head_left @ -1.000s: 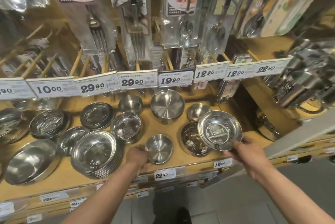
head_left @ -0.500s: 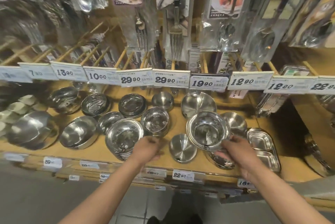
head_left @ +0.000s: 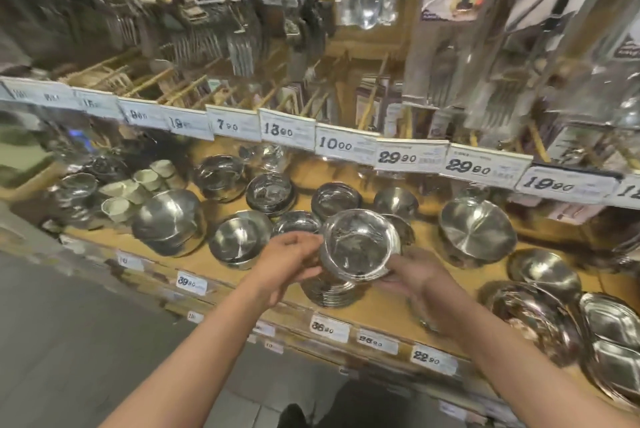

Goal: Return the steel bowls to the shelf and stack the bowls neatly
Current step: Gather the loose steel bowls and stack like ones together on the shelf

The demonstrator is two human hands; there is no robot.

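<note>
Both hands close on one steel bowl (head_left: pixel 360 247), left hand (head_left: pixel 287 263) at its nine o'clock rim, right hand (head_left: pixel 415 275) at four o'clock, holding it level just above the stack of bowls (head_left: pixel 329 292) on the shelf (head_left: pixel 381 310), probably to nest it squarely

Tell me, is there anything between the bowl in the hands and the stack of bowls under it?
Nothing visible. The steel bowl, held by the left hand and right hand, sits directly over the stack on the shelf, with only open space between.
</note>
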